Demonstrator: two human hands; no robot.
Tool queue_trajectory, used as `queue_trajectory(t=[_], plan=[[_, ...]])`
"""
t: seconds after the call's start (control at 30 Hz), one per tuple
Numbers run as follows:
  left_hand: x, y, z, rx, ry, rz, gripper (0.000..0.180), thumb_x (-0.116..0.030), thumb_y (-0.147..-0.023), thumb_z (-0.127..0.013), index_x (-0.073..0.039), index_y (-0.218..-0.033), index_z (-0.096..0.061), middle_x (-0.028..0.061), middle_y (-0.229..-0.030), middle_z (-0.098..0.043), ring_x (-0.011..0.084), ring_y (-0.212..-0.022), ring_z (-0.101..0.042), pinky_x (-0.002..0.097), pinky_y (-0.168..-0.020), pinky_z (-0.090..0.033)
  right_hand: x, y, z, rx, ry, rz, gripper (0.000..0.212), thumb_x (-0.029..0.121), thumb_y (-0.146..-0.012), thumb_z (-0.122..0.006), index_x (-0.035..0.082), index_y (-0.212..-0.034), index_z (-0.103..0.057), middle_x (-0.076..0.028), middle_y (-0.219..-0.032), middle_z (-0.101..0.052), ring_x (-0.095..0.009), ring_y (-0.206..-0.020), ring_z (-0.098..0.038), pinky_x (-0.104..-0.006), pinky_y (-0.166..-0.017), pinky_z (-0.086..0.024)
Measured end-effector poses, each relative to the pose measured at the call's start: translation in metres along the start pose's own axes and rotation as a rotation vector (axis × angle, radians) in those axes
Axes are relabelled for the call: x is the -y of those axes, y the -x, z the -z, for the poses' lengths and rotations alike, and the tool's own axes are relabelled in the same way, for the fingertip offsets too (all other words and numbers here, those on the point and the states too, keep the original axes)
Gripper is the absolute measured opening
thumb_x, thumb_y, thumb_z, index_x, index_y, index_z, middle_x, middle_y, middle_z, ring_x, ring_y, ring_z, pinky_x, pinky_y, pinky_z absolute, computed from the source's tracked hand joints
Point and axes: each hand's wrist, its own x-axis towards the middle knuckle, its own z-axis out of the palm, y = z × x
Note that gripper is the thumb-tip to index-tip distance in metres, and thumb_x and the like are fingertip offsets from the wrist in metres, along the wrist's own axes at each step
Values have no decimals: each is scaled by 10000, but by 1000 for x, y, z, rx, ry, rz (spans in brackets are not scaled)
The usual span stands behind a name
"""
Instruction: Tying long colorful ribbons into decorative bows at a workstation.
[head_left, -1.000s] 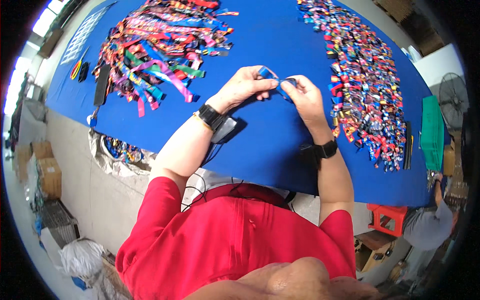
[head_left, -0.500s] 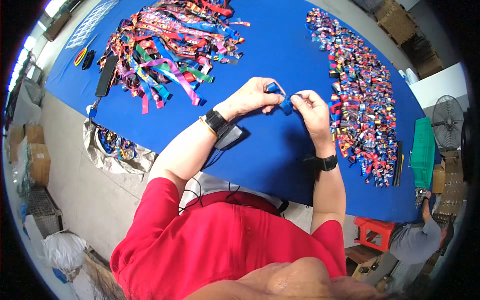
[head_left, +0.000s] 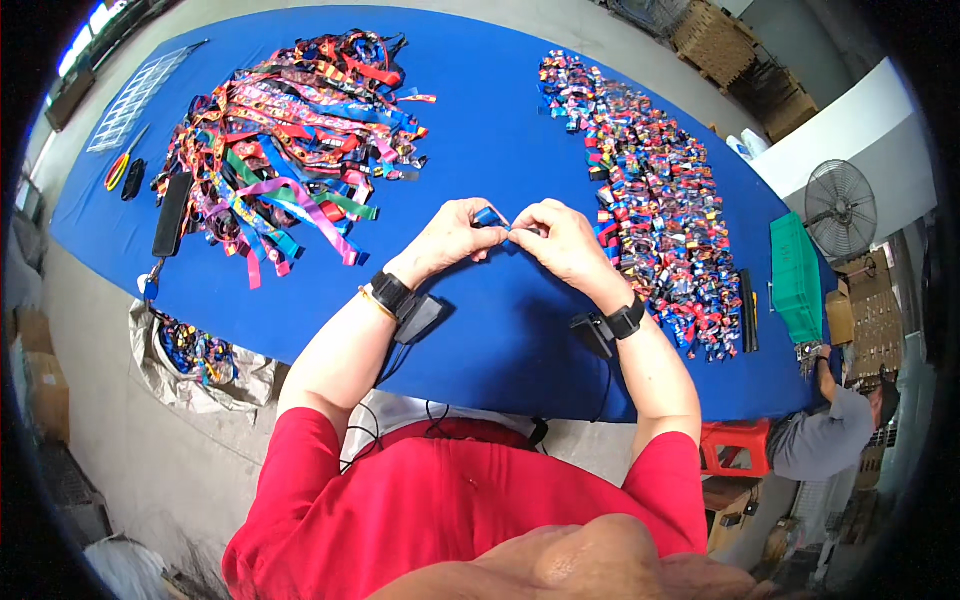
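Note:
Above the blue table, my left hand is closed around a small blue ribbon strap, part of which pokes up beyond the fingers. My right hand meets it fingertip to fingertip, pinching the strap's other end. The fingers cover most of the strap. To the left lies a loose heap of printed ribbon straps in red, blue, pink, purple and green. Right of my hands, many small bundled straps are laid in long rows.
Scissors, a black flat case and a white wire rack lie at the left. An open sack stands below the table edge. A green crate, a fan and another person are at the right.
The view has shifted, so the table's things appear further left. My right hand has turned, its fingertips now closer to the left hand's, and less of the blue strap shows.

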Motion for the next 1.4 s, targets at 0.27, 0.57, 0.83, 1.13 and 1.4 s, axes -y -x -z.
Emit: queue_trajectory(t=[0.27,0.57,0.83,1.13,1.4], plan=[[9,-4,3,-45,233,-17,232,-103,-899,-687,6,-1077,-585,25,-857,-649,74,-639,-603,209,-548,-478,-16,-37,26,-9,161,1,162,203,-835,-720,47,-877,-706,-75,-812,-612,-200,-748,-618,-319,-684,-488],[23,-10,5,-80,186,139,246,-73,-907,-636,37,-1104,-539,50,-830,-624,107,-634,-614,237,-568,-517,-106,-103,83,-185,260,-237,171,241,-834,-698,87,-905,-720,-90,-827,-710,-223,-780,-688,-360,-720,-529],[28,-11,6,-92,159,178,222,-62,-917,-597,52,-1098,-539,67,-819,-621,120,-639,-639,257,-571,-540,-131,-173,88,-210,343,-306,198,273,-825,-708,96,-912,-723,-79,-823,-717,-223,-804,-688,-371,-736,-521],[24,-9,3,-96,130,234,203,-68,-940,-582,38,-1107,-538,41,-803,-600,110,-655,-631,255,-598,-535,-173,-218,77,-124,384,-341,187,266,-790,-702,115,-896,-738,-103,-874,-720,-257,-870,-686,-386,-788,-522],[16,-7,3,-80,145,256,201,-76,-950,-572,18,-1124,-540,40,-837,-610,112,-685,-636,266,-625,-541,-193,-234,84,-69,644,-514,255,236,-883,-542,129,-1014,-734,-160,-1094,-698,-336,-1045,-659,-438,-893,-526]])
